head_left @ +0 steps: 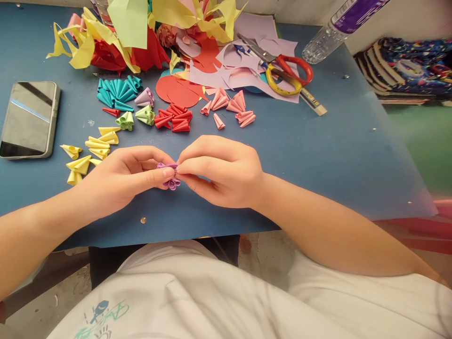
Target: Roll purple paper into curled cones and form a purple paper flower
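Between my hands, above the table's near edge, is a small purple cluster of rolled paper (172, 184) with spiral ends. My left hand (127, 174) pinches it between thumb and fingers from the left. From the right, my right hand (222, 172) has its thumb and fingertips closed at the cluster's upper edge; my fingers partly hide what they grip. Beyond my hands lie rolled paper cones in groups: yellow cones (100, 146), teal cones (116, 92), red cones (174, 117), pink cones (226, 102), green cones (145, 114) and a lilac cone cluster (144, 97).
A phone (28, 120) lies at the left. Scissors (278, 66) rest on lilac paper scraps (243, 61), near a box-cutter-like strip (313, 102). Yellow and red paper scraps (137, 47) pile at the back. A plastic bottle (323, 44) and a patterned pouch (413, 66) are at right.
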Demonstrator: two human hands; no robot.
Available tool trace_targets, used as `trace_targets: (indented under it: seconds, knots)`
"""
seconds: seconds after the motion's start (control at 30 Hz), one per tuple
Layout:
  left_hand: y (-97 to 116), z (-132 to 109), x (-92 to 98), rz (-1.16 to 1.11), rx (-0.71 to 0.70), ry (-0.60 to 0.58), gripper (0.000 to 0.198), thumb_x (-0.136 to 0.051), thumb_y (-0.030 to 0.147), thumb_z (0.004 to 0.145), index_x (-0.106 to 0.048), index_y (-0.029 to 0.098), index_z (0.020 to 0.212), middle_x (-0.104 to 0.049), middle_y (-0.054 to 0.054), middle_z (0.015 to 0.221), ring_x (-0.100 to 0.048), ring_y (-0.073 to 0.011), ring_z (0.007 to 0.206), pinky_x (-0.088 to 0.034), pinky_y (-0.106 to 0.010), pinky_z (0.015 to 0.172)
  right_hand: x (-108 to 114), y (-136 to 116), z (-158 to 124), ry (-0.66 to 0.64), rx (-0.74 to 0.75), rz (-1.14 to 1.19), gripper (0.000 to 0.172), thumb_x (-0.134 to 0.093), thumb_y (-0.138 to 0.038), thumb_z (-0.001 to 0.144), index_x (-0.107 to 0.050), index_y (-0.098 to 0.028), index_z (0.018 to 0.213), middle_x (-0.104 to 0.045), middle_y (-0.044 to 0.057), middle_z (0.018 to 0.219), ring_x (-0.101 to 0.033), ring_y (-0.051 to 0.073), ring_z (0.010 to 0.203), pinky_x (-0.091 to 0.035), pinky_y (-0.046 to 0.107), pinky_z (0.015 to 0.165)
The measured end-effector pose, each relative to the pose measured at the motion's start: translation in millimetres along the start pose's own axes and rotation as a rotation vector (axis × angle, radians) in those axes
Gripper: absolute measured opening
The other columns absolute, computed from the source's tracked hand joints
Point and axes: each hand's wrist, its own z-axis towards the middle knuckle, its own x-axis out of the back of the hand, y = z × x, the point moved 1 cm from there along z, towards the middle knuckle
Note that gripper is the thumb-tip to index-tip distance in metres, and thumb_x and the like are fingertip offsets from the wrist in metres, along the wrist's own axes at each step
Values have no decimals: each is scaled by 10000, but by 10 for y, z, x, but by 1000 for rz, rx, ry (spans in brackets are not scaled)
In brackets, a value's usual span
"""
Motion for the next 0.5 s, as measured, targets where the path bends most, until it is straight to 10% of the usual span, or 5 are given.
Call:
trace_targets:
  seconds: [0.5]
  knots:
    - [15,5,-53,-108,59,24,266,-1004,313,782,-877,192,981,-857,-88,958,-800,-214,860,-682,-329,891,-86,-93,-20,116,-49,-50,137,-608,-98,1033,-624,-226,989,-757,16,957,-745,137,906,-672,298,843]
